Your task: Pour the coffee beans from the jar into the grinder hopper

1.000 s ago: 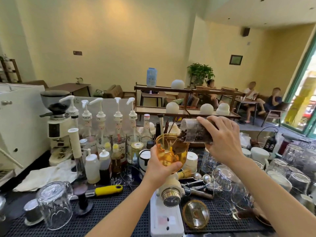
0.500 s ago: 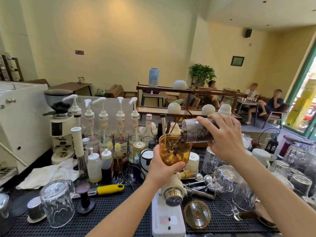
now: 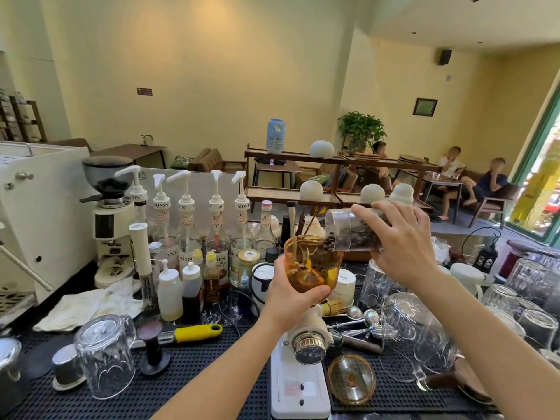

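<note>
A: Since the earlier frame, jar (image 3: 353,230) tipped further; more coffee beans (image 3: 328,241) at its mouth, mouth now over the rim of the amber hopper (image 3: 312,265). Both hands in much the same spots.

B: Right hand (image 3: 400,237)?

A: Wrapped around the jar's closed end, right of centre frame. Jar lies near horizontal, open mouth pointing left and slightly down. Beans banked along its lower side, some spilling past the lip into the hopper.

B: Left hand (image 3: 291,294)?

A: Cupped under and around the hopper's lower part, thumb across the front, fingers behind. Hopper sits upright on the white grinder (image 3: 303,359), centre frame, lower half.

B: Beans inside the hopper?

A: Dark patch visible through the amber wall, right side. How many, cannot tell.

B: Surroundings on the surface (image 3: 181,383)?

A: Black ribbed mat. Amber lid (image 3: 351,378) lying flat just right of the grinder base, lower centre. Upturned glass mug (image 3: 104,356) lower left, tamper (image 3: 153,348) beside it, yellow-handled tool (image 3: 194,332) lying behind. Row of pump syrup bottles (image 3: 188,213) centre left, squeeze bottles in front. Second grinder (image 3: 110,207), white with a dark hopper, far left. White cloth (image 3: 88,304) crumpled below it. Cluster of upturned glasses (image 3: 521,307) at right edge.
</note>
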### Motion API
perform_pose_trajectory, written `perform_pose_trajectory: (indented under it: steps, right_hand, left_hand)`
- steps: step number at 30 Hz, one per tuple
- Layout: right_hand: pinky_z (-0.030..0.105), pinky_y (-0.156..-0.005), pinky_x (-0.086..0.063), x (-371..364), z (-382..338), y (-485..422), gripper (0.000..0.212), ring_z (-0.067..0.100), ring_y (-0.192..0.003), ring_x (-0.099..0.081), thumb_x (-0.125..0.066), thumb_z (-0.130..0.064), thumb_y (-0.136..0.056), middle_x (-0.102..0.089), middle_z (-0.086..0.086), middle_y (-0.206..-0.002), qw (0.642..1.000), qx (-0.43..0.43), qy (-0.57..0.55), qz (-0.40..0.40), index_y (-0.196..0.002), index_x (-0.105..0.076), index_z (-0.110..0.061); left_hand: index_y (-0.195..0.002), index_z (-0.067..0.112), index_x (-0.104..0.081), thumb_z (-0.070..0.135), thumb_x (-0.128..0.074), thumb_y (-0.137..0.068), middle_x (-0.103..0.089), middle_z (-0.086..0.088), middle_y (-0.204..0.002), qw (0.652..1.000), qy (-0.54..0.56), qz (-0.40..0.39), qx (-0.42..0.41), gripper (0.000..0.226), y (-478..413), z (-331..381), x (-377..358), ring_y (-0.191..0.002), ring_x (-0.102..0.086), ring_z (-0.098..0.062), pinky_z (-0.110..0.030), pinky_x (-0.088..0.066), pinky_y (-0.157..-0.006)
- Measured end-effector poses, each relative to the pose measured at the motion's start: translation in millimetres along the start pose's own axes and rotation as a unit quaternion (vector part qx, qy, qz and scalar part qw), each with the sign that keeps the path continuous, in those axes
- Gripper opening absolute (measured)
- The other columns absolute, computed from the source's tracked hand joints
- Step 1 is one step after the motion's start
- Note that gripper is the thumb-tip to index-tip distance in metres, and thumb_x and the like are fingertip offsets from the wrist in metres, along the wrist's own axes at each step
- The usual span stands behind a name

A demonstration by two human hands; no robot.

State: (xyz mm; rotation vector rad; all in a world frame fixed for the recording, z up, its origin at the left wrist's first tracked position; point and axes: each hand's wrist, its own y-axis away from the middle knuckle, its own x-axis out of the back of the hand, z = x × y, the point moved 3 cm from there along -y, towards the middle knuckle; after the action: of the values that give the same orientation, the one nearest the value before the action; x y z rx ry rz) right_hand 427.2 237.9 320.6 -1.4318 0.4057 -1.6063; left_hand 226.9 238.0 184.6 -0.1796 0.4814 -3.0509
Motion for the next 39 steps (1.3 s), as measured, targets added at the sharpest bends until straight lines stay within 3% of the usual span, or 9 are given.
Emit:
perform_pose_trajectory:
  steps: [3,6,14,19,23,27,30,34,39]
  right_hand:
    - [0.049,-0.091,-0.030,-0.2,0.9,2.4,0.082,0.032,-0.114,-0.044,-0.077,-0.017,-0.060,-0.054,0.011,-0.124,1.000,-0.017,-0.013,0.001,-0.133,-0.042,-0.030]
    - [0.049,-0.090,-0.032,-2.1,1.4,6.7,0.083,0.031,-0.112,-0.045,-0.077,-0.019,-0.059,-0.055,0.008,-0.120,0.998,-0.049,-0.041,-0.009,-0.134,-0.043,-0.031]
    - [0.044,-0.083,-0.038,-12.0,4.3,31.8,0.091,0.028,-0.103,-0.048,-0.080,-0.027,-0.055,-0.058,0.004,-0.114,0.965,-0.167,-0.195,-0.044,-0.135,-0.038,-0.032]
    - [0.025,-0.071,-0.042,-22.3,-8.0,65.4,0.090,0.017,-0.096,-0.054,-0.086,-0.031,-0.050,-0.055,-0.008,-0.106,0.872,-0.264,-0.407,-0.061,-0.125,-0.037,-0.042]
    - [0.039,-0.087,-0.051,-29.1,-25.4,93.8,0.084,0.013,-0.101,-0.059,-0.086,-0.039,-0.047,-0.061,-0.009,-0.107,0.804,-0.307,-0.504,-0.075,-0.119,-0.043,-0.038]
    - [0.038,-0.090,-0.051,-30.0,-41.3,112.0,0.087,0.006,-0.103,-0.059,-0.086,-0.045,-0.046,-0.063,-0.011,-0.110,0.774,-0.298,-0.554,-0.070,-0.121,-0.043,-0.038]
    - [0.027,-0.085,-0.050,-26.1,-52.6,122.3,0.086,0.000,-0.104,-0.058,-0.087,-0.045,-0.047,-0.062,-0.020,-0.109,0.762,-0.275,-0.580,-0.079,-0.121,-0.042,-0.044]
    - [0.007,-0.073,-0.047,-13.0,-75.6,132.2,0.080,-0.006,-0.101,-0.057,-0.088,-0.035,-0.048,-0.059,-0.031,-0.104,0.757,-0.259,-0.595,-0.074,-0.111,-0.044,-0.056]
    - [0.005,-0.075,-0.044,1.7,-124.8,127.0,0.085,-0.004,-0.104,-0.056,-0.091,-0.020,-0.051,-0.059,-0.021,-0.111,0.750,-0.248,-0.609,-0.075,-0.114,-0.045,-0.053]
  left_hand:
    - [-0.113,0.055,-0.030,0.054,-0.085,-0.050,-0.054,0.013,-0.117,1.000,0.001,0.002,-0.001,0.083,0.8,-0.1,0.5,-0.108,-0.056,-0.006,-0.028,-0.049,-0.089]
    - [-0.120,0.045,-0.030,0.053,-0.084,-0.051,-0.054,0.011,-0.118,1.000,0.005,0.000,-0.007,0.088,1.0,0.6,0.3,-0.108,-0.056,-0.007,-0.029,-0.050,-0.090]
    - [-0.123,0.041,-0.030,0.051,-0.083,-0.053,-0.052,0.015,-0.117,1.000,0.004,0.003,-0.021,0.088,0.8,-0.7,0.0,-0.105,-0.055,0.000,-0.009,-0.047,-0.072]
    - [-0.123,0.039,-0.031,0.049,-0.081,-0.055,-0.053,0.016,-0.115,1.000,-0.003,0.011,-0.023,0.085,0.0,0.3,0.6,-0.100,-0.054,0.010,-0.005,-0.046,-0.069]
    - [-0.130,0.037,-0.028,0.053,-0.079,-0.059,-0.052,0.021,-0.117,0.994,-0.104,-0.017,-0.041,0.089,5.6,1.6,9.6,-0.102,-0.052,0.011,-0.007,-0.039,-0.077]
    - [-0.141,0.032,-0.026,0.060,-0.062,-0.078,-0.047,0.008,-0.138,0.935,-0.332,-0.106,-0.064,0.078,43.0,-31.2,38.2,-0.124,-0.044,-0.013,-0.025,-0.039,-0.095]
    - [-0.147,0.021,-0.023,0.060,-0.051,-0.083,-0.037,-0.003,-0.150,0.890,-0.443,-0.108,-0.024,0.080,90.1,-74.5,88.2,-0.134,-0.034,-0.022,-0.042,-0.032,-0.109]
    - [-0.147,0.013,-0.025,0.059,-0.050,-0.082,-0.032,-0.008,-0.152,0.854,-0.501,-0.127,0.056,0.084,153.7,-124.0,159.9,-0.138,-0.031,-0.022,-0.035,-0.024,-0.112]
    - [-0.149,0.019,-0.016,0.074,-0.036,-0.079,-0.016,-0.005,-0.158,0.810,-0.548,-0.185,0.092,0.091,184.0,-166.8,217.0,-0.144,-0.014,-0.019,-0.033,-0.013,-0.116]
